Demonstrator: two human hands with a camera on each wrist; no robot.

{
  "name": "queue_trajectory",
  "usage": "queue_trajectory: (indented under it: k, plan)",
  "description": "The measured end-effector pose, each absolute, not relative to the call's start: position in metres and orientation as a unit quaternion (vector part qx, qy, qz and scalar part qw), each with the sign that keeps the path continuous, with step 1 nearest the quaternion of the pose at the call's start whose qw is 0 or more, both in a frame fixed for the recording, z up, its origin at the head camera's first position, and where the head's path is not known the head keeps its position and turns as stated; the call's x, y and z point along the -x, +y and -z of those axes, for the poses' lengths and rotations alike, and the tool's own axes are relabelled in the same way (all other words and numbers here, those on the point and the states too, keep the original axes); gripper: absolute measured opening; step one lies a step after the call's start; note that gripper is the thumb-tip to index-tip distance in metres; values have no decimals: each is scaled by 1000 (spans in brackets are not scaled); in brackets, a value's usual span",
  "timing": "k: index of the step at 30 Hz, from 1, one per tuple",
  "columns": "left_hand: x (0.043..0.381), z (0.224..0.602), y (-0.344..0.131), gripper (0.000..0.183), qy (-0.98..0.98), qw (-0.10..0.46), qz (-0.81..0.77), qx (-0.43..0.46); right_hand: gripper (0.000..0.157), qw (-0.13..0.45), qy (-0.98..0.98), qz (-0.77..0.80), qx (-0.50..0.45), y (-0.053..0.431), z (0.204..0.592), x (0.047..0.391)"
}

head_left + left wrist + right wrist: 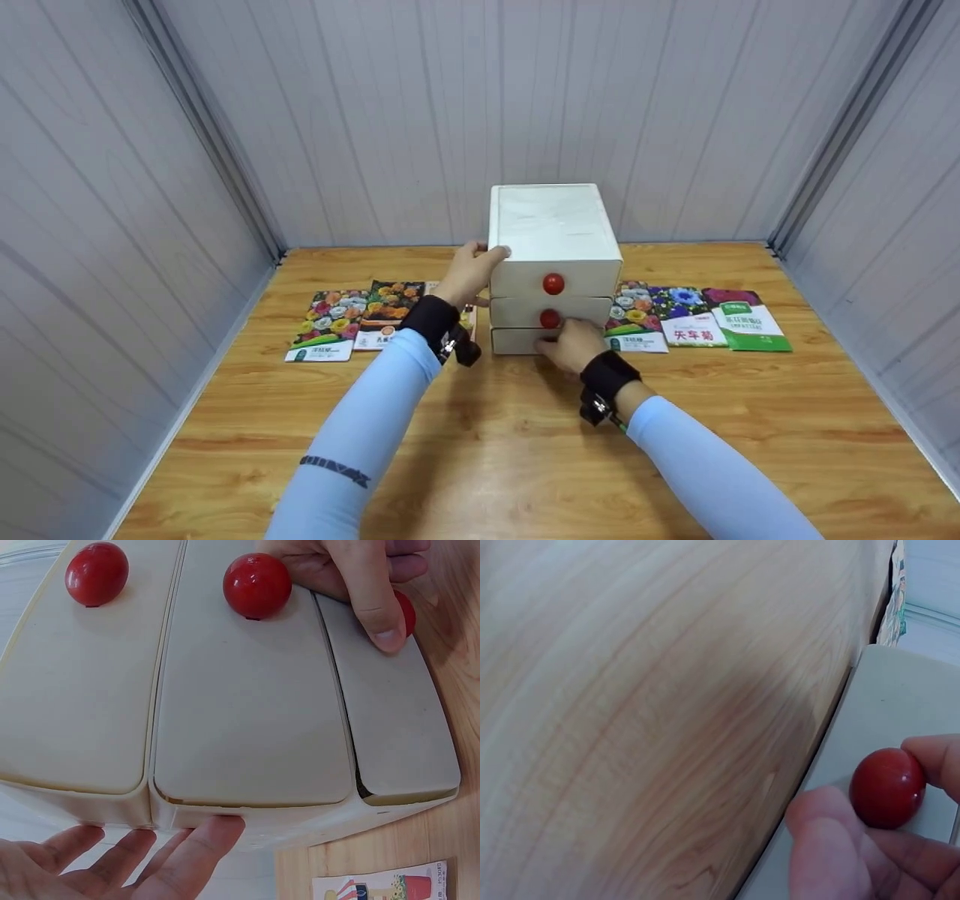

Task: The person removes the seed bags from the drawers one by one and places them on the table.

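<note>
A white three-drawer cabinet stands on the wooden table, with a round red knob on each drawer. My left hand steadies it from the left side, the thumb at the top edge and fairly straight fingers against the side wall. At the bottom drawer, my right hand pinches the lowest red knob between thumb and fingers. A thin dark gap shows at that drawer's edge. The top knob and the middle knob are untouched.
Flower seed packets lie left of the cabinet, among them a multicoloured one and an orange one. To its right are a blue-flower packet and a green-and-white one. Panelled walls enclose the table at back and sides.
</note>
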State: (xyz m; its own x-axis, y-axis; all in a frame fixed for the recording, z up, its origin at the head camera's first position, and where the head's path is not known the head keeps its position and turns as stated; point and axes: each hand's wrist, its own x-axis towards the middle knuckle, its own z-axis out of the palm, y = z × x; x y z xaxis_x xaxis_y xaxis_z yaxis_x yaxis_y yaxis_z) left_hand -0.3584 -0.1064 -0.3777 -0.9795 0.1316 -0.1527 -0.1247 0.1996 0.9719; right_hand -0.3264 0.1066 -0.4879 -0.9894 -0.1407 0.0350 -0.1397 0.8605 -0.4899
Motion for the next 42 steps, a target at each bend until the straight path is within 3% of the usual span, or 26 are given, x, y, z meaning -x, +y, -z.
queue_trajectory:
  k: [11, 17, 22, 28, 42]
  plan:
    - [356, 382, -101, 66, 767, 111, -632, -4, 39, 20, 966, 250, 68, 113, 487, 325]
    - [357, 382, -101, 69, 769, 112, -630, -6, 33, 72, 959, 269, 53, 113, 481, 319]
    - [358, 381, -104, 71, 766, 109, -633, 5, 44, 110, 952, 276, 73, 111, 478, 308]
    - [360, 380, -106, 72, 766, 110, -634, 3, 44, 131, 956, 250, 83, 109, 472, 294]
    - [359, 382, -107, 67, 757, 110, -644, 2, 46, 96, 959, 242, 115, 111, 482, 257]
